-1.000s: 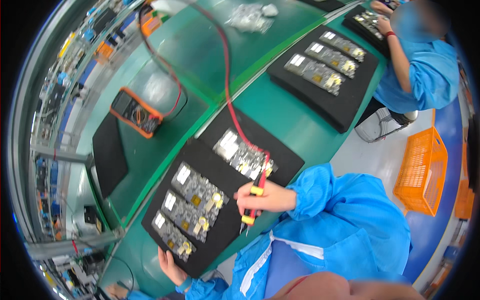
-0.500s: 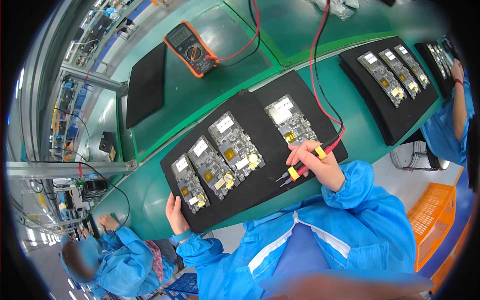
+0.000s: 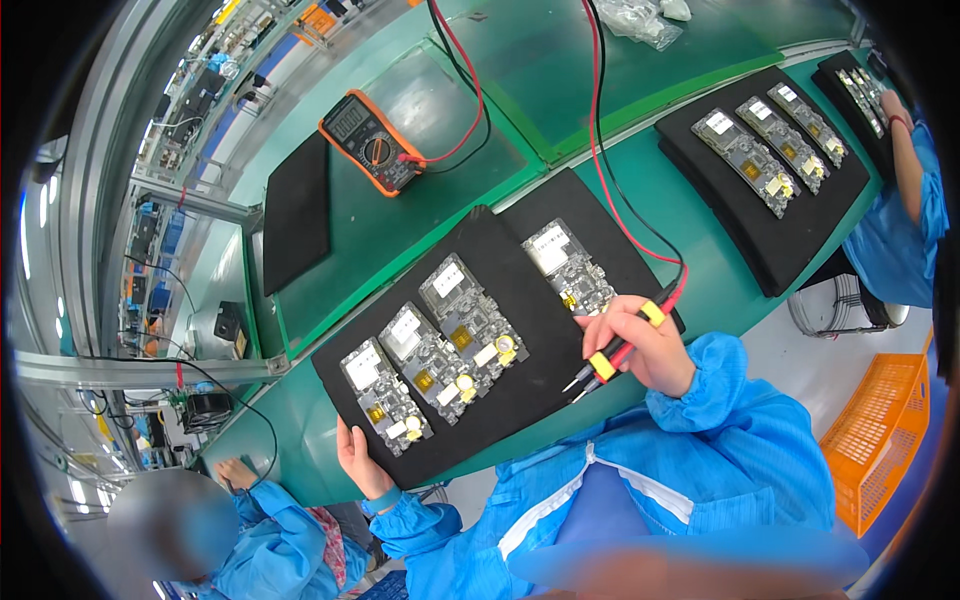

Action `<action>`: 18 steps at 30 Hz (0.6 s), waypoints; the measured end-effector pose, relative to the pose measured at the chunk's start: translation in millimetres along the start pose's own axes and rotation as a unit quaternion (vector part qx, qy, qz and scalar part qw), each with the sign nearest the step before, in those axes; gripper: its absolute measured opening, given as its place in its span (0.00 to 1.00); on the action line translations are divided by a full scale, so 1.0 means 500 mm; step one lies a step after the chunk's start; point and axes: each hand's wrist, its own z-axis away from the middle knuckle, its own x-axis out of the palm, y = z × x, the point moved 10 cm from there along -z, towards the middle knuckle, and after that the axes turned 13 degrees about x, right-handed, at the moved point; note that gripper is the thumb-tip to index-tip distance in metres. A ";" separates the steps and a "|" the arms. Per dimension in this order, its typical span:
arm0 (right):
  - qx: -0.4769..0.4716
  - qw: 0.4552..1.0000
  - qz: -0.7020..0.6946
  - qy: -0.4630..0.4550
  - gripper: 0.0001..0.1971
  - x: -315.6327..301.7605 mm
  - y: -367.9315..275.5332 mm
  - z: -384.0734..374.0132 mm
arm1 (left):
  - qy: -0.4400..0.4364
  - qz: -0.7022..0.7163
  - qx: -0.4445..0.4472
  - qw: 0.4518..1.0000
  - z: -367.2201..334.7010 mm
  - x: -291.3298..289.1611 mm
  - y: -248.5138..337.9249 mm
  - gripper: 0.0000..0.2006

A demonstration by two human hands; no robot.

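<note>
My right hand [image 3: 645,345] is closed around a pair of multimeter test probes [image 3: 607,358], one black and one red, both with yellow collars. Their bare metal tips point down and left by the mat's front edge, apart from any board. Under my right fingers lies part of a circuit board [image 3: 565,262] with a white label. My left hand [image 3: 365,468] rests against the left edge of a black mat [image 3: 540,345], its visible fingers stretched out; the others are hidden. Three more circuit boards, left [image 3: 375,385], middle [image 3: 425,345] and right [image 3: 460,290], lie side by side on the mat.
An orange multimeter [image 3: 372,142] stands behind the mats, its red and black leads looping across. Three boards lie on another black mat [image 3: 700,180] at right. A co-worker's hand [image 3: 893,105] is far right, another's [image 3: 237,473] lower left. An orange crate [image 3: 880,430] sits beside me.
The view has shifted, so the bench and mats appear lower. My right hand keeps the probes, tips still by the mat's front edge. My left hand remains at the mat's left edge.
</note>
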 end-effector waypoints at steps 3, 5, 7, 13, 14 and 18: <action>-0.084 0.996 -0.009 0.001 0.12 -0.031 -0.063 0.030 | -0.005 0.064 0.009 0.998 0.014 0.055 0.021 0.24; -0.138 0.990 -0.021 0.034 0.13 -0.071 -0.104 0.056 | -0.005 0.063 -0.006 0.998 0.023 0.094 0.013 0.24; -0.168 0.983 0.007 0.070 0.15 -0.105 -0.130 0.078 | -0.024 0.068 -0.013 0.997 0.028 0.140 0.001 0.24; -0.122 0.982 0.029 0.141 0.15 -0.196 -0.105 0.058 | -0.007 -0.008 -0.022 1.000 0.021 0.200 -0.044 0.24; -0.104 0.982 0.022 0.157 0.15 -0.210 -0.094 0.054 | -0.018 -0.015 -0.008 1.000 0.020 0.209 -0.037 0.24; -0.131 0.969 0.125 0.168 0.15 -0.200 -0.108 0.048 | -0.005 -0.360 0.132 0.924 0.027 0.221 0.061 0.23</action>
